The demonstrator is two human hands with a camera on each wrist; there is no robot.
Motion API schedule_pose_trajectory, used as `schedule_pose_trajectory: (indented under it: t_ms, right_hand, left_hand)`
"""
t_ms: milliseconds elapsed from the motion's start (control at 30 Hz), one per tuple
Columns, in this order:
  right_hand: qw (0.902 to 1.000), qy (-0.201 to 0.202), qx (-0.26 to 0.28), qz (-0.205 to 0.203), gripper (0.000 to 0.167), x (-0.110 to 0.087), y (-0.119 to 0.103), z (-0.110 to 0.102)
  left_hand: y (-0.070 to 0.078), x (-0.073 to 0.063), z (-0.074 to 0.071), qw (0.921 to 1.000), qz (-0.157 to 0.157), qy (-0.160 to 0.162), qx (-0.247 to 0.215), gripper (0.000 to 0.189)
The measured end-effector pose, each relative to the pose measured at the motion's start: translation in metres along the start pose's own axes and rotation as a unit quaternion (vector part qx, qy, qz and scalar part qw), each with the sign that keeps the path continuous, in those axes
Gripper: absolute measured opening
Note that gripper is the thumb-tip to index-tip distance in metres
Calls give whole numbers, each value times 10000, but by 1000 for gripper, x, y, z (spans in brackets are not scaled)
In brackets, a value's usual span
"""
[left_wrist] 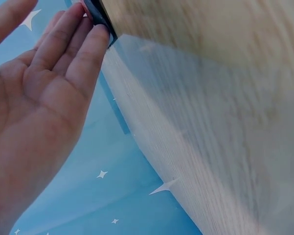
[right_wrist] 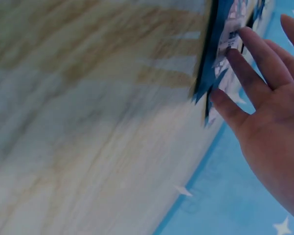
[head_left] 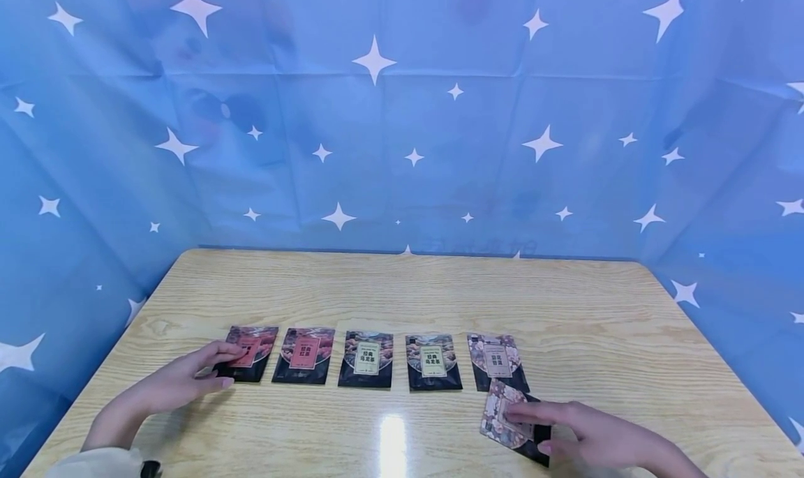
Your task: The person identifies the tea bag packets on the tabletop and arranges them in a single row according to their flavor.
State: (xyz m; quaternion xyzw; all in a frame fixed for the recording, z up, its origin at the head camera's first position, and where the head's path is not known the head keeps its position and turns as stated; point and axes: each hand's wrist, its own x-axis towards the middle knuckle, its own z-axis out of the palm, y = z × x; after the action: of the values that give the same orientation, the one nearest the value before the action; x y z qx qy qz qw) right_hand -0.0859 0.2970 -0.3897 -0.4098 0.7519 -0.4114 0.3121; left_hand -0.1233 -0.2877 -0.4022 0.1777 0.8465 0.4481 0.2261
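Several tea sachets lie on the table. My left hand (head_left: 169, 384) touches the leftmost red tea sachet (head_left: 256, 356) with its fingertips, fingers extended and thumb by the lower edge. In the left wrist view only a dark corner of a sachet (left_wrist: 99, 14) shows beyond the fingers. At the right, my right hand (head_left: 587, 432) rests its fingertips on a pink floral tea sachet (head_left: 502, 432), which lies tilted, its top edge overlapping the lower edge of another floral sachet (head_left: 496, 359). The right wrist view shows my fingers (right_wrist: 249, 83) spread against the sachet's printed face (right_wrist: 229, 36).
A second red sachet (head_left: 304, 356) and two green-labelled oolong tea sachets (head_left: 366, 359) (head_left: 433, 363) make up the middle of the row. The light wooden table (head_left: 402, 289) has a blue star-patterned cloth (head_left: 402, 115) behind it and at both sides.
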Motion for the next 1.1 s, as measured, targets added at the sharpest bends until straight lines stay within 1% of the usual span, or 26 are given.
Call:
schedule_pose_trajectory:
  t_ms: [133,200,233,267,300,367,433,500,600,767,833,867,933,1033,1100]
  right_hand:
    - [9999,-89,65,-4,48,-6,1,3]
    - [9996,-140,224,22,48,-8,0,4]
    - [9992,-162,332,127,47,-10,-1,4]
    - [9977,-206,568,314,46,-12,-3,4]
    - [9953,-226,768,536,46,-14,-6,5]
    - [9877,-236,1178,1004,45,-18,-10,5]
    - [9797,-229,1492,1322,45,-23,-14,6]
    - [9761,-256,1617,1430,46,-27,-16,6]
    - [9708,-383,1900,1413,47,-35,-15,5]
    - [9487,-471,2656,1650,47,-52,-11,4]
    - [9451,-461,2772,1666,48,-59,-8,2]
    - [9453,-444,2774,1660,48,-62,-6,1]
    - [9493,-365,2666,1628,49,-69,-1,-3]
    - [9727,-70,1848,1404,54,-77,9,-8]
    - [9875,183,1090,1124,58,-80,17,-12]
  left_hand:
    - [0,0,0,10000,75,-7,1,53]
    - [1,0,0,10000,84,5,18,53]
    - [1,0,0,9999,96,14,33,52]
    - [2,0,1,9999,107,23,44,52]
    - [2,0,1,9999,117,36,62,52]
    - [4,0,1,9999,117,51,79,52]
    - [5,0,2,9998,136,67,104,52]
    - [5,0,2,9999,128,60,80,53]
    - [5,0,1,9999,115,25,39,53]
    - [3,1,0,9999,97,0,34,54]
    - [2,1,0,10000,80,-4,14,54]
    - [2,1,0,10000,72,-5,5,54]
    - [2,1,0,10000,48,-7,-9,54]
    - [2,1,0,10000,49,-10,13,53]
    - [2,1,0,10000,47,-13,29,53]
